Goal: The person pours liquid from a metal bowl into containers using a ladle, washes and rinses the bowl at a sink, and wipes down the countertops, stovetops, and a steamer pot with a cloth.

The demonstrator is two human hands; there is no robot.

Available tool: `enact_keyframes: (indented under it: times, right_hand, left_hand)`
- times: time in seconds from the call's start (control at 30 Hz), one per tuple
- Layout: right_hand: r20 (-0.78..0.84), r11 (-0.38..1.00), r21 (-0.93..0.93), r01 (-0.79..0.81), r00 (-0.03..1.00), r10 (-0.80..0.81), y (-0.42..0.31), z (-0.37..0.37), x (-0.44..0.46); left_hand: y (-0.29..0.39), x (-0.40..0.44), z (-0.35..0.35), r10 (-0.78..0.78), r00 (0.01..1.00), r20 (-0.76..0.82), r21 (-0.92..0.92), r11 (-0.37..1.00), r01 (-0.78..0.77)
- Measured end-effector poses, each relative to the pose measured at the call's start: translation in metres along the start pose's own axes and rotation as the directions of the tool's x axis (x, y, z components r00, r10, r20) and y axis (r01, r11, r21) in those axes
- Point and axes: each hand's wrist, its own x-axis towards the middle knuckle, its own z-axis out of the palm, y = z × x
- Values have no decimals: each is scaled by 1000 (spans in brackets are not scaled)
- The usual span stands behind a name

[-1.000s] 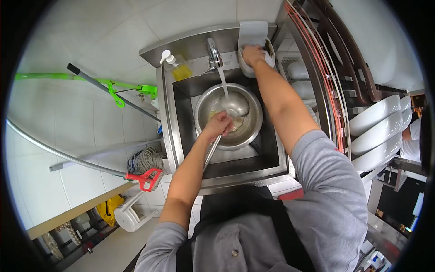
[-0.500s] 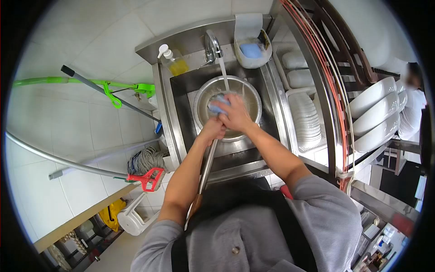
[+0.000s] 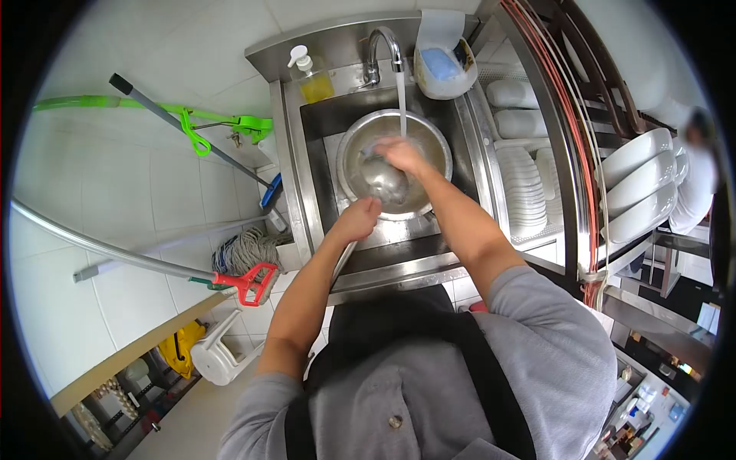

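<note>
My left hand (image 3: pixel 358 220) is closed around the handle (image 3: pixel 343 261) of a long metal ladle. The rounded ladle bowl (image 3: pixel 385 179) is over a steel basin (image 3: pixel 441 138) that stands in the sink. At the far side of the ladle bowl, my right hand (image 3: pixel 404 156) holds a light-blue sponge (image 3: pixel 371 150), both smeared by motion. Water (image 3: pixel 402 100) runs from the tap (image 3: pixel 395 57) down into the basin, close beside my right hand.
A pump bottle of yellow liquid (image 3: pixel 313 83) and a white holder (image 3: pixel 443 87) with a blue sponge flank the tap. Stacked white dishes (image 3: pixel 523 188) line the right rack. Mop handles (image 3: pixel 115 249) lean at the left. Another person (image 3: pixel 694 180) is at far right.
The ladle bowl has turned and now shows its rounded back. My right hand and the sponge have shifted to its far side, and the hands are farther apart. The view has tilted slightly.
</note>
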Motion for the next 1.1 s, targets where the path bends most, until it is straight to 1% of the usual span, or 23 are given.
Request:
enact_keyframes:
  times: [0.07,0.1,0.13,0.17,0.23,0.27,0.33,0.47,0.53,0.57,0.63,0.67,0.7,0.73,0.77,0.8,0.83,0.87,0.9,0.93,1.0,1.07,1.1]
  right_hand:
    - [117,993,-115,-34,992,47,-44,4,-2]
    - [88,935,-255,247,969,-232,-56,12,-17]
    - [97,776,-393,493,862,-498,-65,20,-30]
    - [93,774,-392,498,858,-505,-60,27,-45]
    - [-436,844,-370,390,729,-528,-28,34,-66]
    - [-436,844,-368,391,729,-528,-12,32,-62]
    - [-428,966,254,42,901,73,13,20,-38]
    - [-188,998,16,-65,980,67,-4,-3,11]
    - [199,946,-291,144,976,-88,-61,-8,11]
    - [191,945,-293,145,977,-91,-70,-10,6]
    - [271,731,-412,544,839,-472,-81,-2,-22]
    - [267,731,-414,543,840,-473,-75,1,-39]
    - [34,656,-482,580,761,-648,-64,1,-58]
    - [-182,583,-561,588,599,-780,-53,4,-67]
    - [-181,583,-559,590,599,-780,-36,14,-68]
    - [-558,907,-227,354,716,-419,-15,25,-68]
    - [-717,967,228,110,692,91,-10,30,-68]
    - [-717,967,231,111,691,92,-4,29,-63]
    - [-546,582,779,235,709,445,-4,27,-54]
    - [-192,-74,953,295,771,607,-12,26,-49]
    - [-171,-83,942,324,681,712,-21,28,-41]
    - [-278,174,955,240,517,809,-3,38,-29]
    - [-481,306,870,388,523,704,30,55,-16]
  left_hand:
    - [-30,24,1,372,924,-89,318,890,-327]
    - [-20,17,0,370,924,-94,318,891,-324]
    - [3,7,-1,189,972,-138,71,981,-180]
    - [20,-1,-5,-1,991,-130,-180,983,-23]
    - [32,-12,-23,-48,998,-36,-359,933,32]
    - [32,-17,-26,-84,994,74,-530,841,110]
    - [31,-27,-19,-92,992,91,-493,861,125]
    - [34,-24,-9,-85,987,137,-333,934,127]
    - [30,-17,3,-65,994,91,-251,964,86]
    - [32,-12,4,-28,999,43,-161,986,35]
    - [40,-10,2,-27,999,19,-234,972,31]
    - [42,-9,2,-34,999,-10,-317,948,29]
    - [42,-9,-4,-32,999,-10,-314,949,27]
    - [39,-10,-14,-41,994,96,-468,880,82]
    - [36,-12,-19,-34,979,203,-602,784,152]
    - [35,-14,-20,-36,979,202,-601,784,153]
    - [35,-15,-21,11,971,240,-666,729,157]
    - [36,-16,-21,60,960,274,-725,669,165]
    - [34,-13,-19,59,960,274,-724,670,165]
    - [30,-8,-17,53,965,258,-718,679,154]
    - [22,3,-7,52,969,241,-708,693,139]
    - [16,11,10,-72,994,-84,-150,987,59]
    - [14,12,13,-72,993,-88,-150,987,59]
